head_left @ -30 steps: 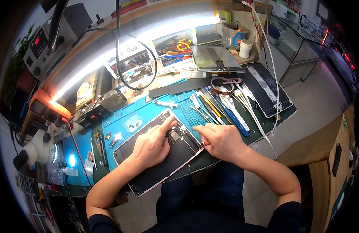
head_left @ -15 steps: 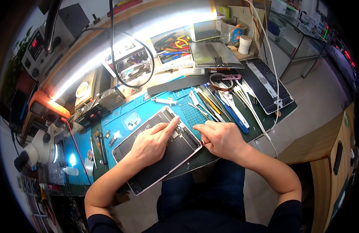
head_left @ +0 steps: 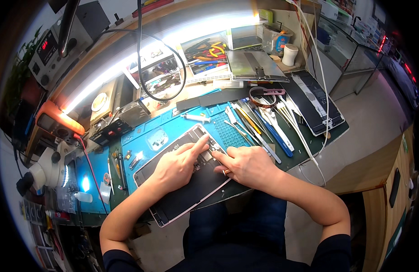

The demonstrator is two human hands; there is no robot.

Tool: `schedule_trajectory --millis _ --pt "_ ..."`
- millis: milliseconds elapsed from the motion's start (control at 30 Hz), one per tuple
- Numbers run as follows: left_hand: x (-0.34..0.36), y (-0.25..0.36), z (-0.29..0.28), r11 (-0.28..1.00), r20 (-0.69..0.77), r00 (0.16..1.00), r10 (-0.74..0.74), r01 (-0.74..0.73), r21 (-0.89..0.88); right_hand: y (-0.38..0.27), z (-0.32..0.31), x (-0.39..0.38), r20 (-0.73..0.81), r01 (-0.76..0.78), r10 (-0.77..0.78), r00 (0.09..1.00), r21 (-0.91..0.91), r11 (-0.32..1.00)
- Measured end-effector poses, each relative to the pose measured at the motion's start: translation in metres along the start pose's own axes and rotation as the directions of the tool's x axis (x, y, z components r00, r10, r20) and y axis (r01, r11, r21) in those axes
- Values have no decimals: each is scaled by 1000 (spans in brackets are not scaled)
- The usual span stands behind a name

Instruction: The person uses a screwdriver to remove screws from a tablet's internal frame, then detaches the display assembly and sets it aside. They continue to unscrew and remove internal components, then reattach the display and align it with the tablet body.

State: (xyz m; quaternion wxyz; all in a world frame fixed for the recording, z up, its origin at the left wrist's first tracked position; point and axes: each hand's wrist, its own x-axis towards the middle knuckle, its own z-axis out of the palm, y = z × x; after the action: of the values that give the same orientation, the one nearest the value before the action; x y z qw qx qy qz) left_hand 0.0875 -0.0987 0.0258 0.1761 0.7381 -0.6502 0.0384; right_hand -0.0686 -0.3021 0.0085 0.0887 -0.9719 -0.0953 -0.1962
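An opened tablet (head_left: pixel 182 199) with a dark interior and exposed boards lies tilted at the front of the blue work mat (head_left: pixel 136 138). My left hand (head_left: pixel 176 165) rests on it, index finger stretched across the components near the top edge, other fingers loosely bent. My right hand (head_left: pixel 245 165) is over the tablet's right part, index finger reaching onto the internals beside my left fingertip, lower fingers curled round a small copper-coloured item (head_left: pixel 225 172), largely hidden. A small clear tray (head_left: pixel 157 139) and a syringe (head_left: pixel 196 118) lie beyond the tablet.
Several pens, tweezers and tools (head_left: pixel 282 136) lie to the right, beside another opened tablet (head_left: pixel 313 104). A multimeter (head_left: pixel 55 124) and microscope (head_left: pixel 44 174) stand left. A metal panel (head_left: pixel 254 65) sits behind, a black cable loop (head_left: pixel 182 77) hangs overhead, and a wooden cabinet (head_left: pixel 382 190) is at right.
My right hand has moved left from the tablet's right corner onto its internals, closer to my left fingertip, carrying the small item. My left hand stays on the tablet.
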Motion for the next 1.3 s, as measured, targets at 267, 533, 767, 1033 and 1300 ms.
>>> schedule_trajectory --millis 267,533,767,1033,1300 --pt "8 14 -4 998 41 998 -45 44 33 -4 -34 -6 27 -123 121 992 91 988" --pt "2 79 -49 958 -21 994 -103 93 -271 53 -34 -20 -9 -479 484 875 129 868" --pt "-12 215 -51 -759 -36 901 433 343 -553 45 -20 -3 -298 -452 402 866 -122 884" --pt "-11 238 -50 -858 -225 880 418 301 -415 11 -57 -82 -446 -516 471 761 23 856" --pt "11 258 -30 -871 -572 745 343 25 -490 45 -61 -127 -352 -655 611 709 -7 755"
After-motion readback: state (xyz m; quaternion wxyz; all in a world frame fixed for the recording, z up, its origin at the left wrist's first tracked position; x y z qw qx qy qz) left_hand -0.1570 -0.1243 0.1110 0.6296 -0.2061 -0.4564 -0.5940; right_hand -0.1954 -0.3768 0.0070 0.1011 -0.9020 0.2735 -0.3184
